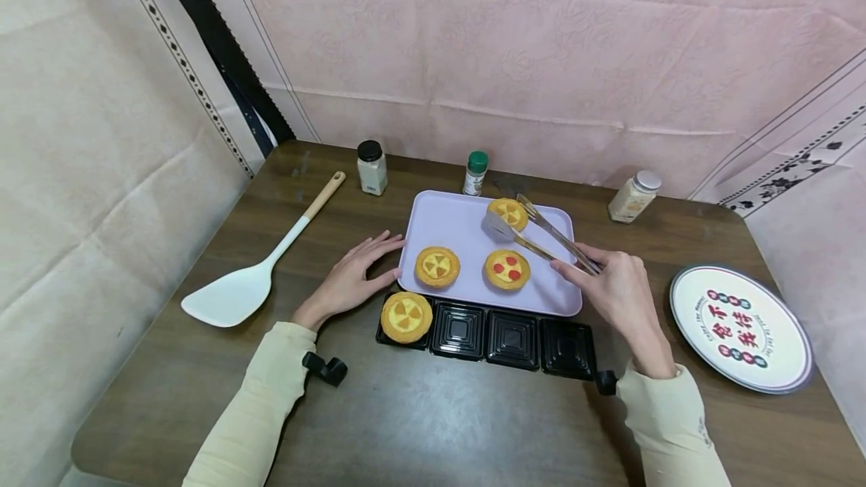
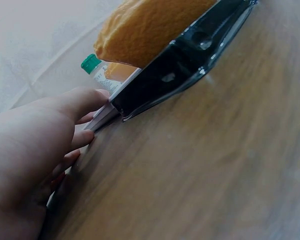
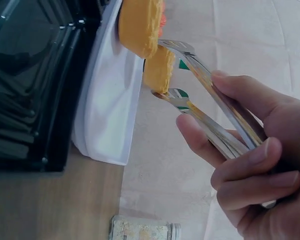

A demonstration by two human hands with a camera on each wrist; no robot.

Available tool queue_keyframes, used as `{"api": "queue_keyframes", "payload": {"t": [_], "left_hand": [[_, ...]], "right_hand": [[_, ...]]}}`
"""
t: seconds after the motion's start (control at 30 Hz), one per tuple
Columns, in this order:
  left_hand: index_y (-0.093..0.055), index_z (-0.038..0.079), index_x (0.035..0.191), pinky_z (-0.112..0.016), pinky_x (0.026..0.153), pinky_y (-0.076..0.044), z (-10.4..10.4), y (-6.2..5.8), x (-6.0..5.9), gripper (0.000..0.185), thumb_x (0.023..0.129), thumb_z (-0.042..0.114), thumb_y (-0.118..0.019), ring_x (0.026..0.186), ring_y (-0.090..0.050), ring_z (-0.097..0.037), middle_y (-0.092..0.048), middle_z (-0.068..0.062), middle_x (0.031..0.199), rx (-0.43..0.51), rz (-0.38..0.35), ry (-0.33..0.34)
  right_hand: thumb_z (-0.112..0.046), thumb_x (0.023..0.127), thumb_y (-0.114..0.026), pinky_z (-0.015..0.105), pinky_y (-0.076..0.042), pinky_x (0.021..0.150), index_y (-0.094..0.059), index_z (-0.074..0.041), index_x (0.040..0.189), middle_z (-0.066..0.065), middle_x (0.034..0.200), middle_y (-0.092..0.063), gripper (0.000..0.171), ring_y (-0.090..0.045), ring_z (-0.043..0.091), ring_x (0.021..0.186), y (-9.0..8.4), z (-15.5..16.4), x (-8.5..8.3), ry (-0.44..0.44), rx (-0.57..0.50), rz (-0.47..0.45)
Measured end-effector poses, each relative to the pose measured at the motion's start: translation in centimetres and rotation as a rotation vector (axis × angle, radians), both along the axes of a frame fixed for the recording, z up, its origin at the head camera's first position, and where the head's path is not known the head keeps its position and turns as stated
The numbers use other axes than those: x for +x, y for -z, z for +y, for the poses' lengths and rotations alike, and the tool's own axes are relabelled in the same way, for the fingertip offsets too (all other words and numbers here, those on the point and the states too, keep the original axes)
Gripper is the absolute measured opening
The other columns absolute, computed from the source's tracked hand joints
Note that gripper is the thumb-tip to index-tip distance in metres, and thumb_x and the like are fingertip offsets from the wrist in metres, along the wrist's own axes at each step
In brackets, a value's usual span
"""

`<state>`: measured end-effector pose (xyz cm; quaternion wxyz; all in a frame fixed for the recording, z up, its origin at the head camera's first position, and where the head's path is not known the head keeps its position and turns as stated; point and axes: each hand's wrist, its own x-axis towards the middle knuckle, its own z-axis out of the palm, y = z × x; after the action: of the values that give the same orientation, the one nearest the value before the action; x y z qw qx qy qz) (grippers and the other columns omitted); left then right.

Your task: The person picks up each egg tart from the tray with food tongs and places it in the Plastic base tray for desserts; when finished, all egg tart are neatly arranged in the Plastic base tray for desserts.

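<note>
A lavender tray point(image 1: 467, 228) carries three egg tarts. My right hand point(image 1: 575, 265) grips metal tongs point(image 1: 555, 235), whose tips close round the far tart point(image 1: 508, 213); the right wrist view shows that tart point(image 3: 159, 70) between the tongs point(image 3: 205, 100) in my right hand point(image 3: 225, 145). Two more tarts, one yellow-topped point(image 1: 437, 267) and one red-dotted point(image 1: 507, 269), sit on the tray's near half. A black four-cup tray point(image 1: 512, 337) lies in front, with one tart point(image 1: 406, 316) in its leftmost cup. My left hand point(image 1: 368, 265) lies flat, fingers straight against the lavender tray's left edge point(image 2: 102, 117).
A white spatula point(image 1: 257, 276) with a wooden handle lies at the left. A black-capped shaker point(image 1: 371, 167), a green-capped bottle point(image 1: 475, 173) and a silver-capped jar point(image 1: 633, 196) stand along the back. A printed plate point(image 1: 740, 328) sits at the right. Pink cloth walls enclose the table.
</note>
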<state>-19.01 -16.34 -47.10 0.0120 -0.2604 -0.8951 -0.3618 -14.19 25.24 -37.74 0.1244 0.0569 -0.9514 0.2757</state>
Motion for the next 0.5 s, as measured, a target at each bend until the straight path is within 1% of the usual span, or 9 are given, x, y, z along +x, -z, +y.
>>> {"api": "queue_keyframes", "payload": {"t": [0.17, 0.27, 0.33, 0.4, 0.43, 0.5], "left_hand": [[-0.047, 0.021, 0.148, -0.047, 0.117, -0.015, 0.0, 0.2, -0.2, 0.055, 0.098, 0.04, -0.06, 0.145, -0.024, -0.021, -0.041, 0.002, 0.152, 0.003, 0.009, 0.01], [-0.047, 0.022, 0.148, -0.047, 0.117, -0.015, 0.0, 0.4, -0.2, 0.055, 0.097, 0.041, -0.06, 0.145, -0.024, -0.021, -0.041, 0.002, 0.152, 0.004, 0.019, 0.02], [-0.047, 0.023, 0.148, -0.047, 0.117, -0.015, 0.0, 0.4, -0.3, 0.055, 0.097, 0.041, -0.061, 0.145, -0.024, -0.02, -0.041, 0.001, 0.152, 0.004, 0.023, 0.025], [-0.047, 0.022, 0.148, -0.047, 0.117, -0.015, -0.1, 0.4, -0.3, 0.055, 0.098, 0.04, -0.061, 0.145, -0.024, -0.02, -0.041, 0.001, 0.152, 0.002, 0.025, 0.027], [-0.047, 0.022, 0.148, -0.047, 0.117, -0.015, -0.1, 0.3, -0.4, 0.055, 0.098, 0.04, -0.06, 0.145, -0.024, -0.02, -0.041, 0.001, 0.152, -0.001, 0.027, 0.026], [-0.047, 0.022, 0.148, -0.047, 0.117, -0.015, -0.1, 0.2, -0.4, 0.055, 0.098, 0.039, -0.061, 0.145, -0.024, -0.021, -0.041, 0.001, 0.152, -0.004, 0.023, 0.022]], "right_hand": [[-0.044, 0.084, -0.077, 0.028, -0.029, 0.035, -0.072, -0.005, 0.118, 0.001, 0.061, -0.055, 0.052, -0.033, 0.013, 0.042, -0.5, 0.2, 0.2, 0.001, -0.01, 0.003], [-0.044, 0.083, -0.077, 0.028, -0.03, 0.038, -0.073, -0.008, 0.118, 0.002, 0.063, -0.059, 0.05, -0.039, 0.016, 0.048, -1.2, 0.4, 0.8, 0.006, -0.021, 0.036], [-0.042, 0.082, -0.079, 0.027, -0.031, 0.041, -0.075, -0.011, 0.116, 0.003, 0.067, -0.064, 0.046, -0.043, 0.018, 0.052, -2.0, 0.5, 1.3, 0.004, -0.039, 0.076], [-0.04, 0.081, -0.081, 0.026, -0.031, 0.042, -0.075, -0.013, 0.116, 0.001, 0.067, -0.065, 0.045, -0.045, 0.016, 0.054, -3.0, 0.7, 1.9, -0.016, -0.049, 0.112], [-0.038, 0.08, -0.082, 0.025, -0.03, 0.042, -0.075, -0.015, 0.116, -0.001, 0.064, -0.064, 0.044, -0.043, 0.014, 0.052, -3.5, 0.8, 2.2, -0.035, -0.053, 0.127], [-0.036, 0.078, -0.085, 0.024, -0.028, 0.04, -0.075, -0.017, 0.117, -0.005, 0.057, -0.056, 0.045, -0.036, 0.008, 0.046, -4.4, 1.0, 2.9, -0.085, -0.05, 0.153]]}}
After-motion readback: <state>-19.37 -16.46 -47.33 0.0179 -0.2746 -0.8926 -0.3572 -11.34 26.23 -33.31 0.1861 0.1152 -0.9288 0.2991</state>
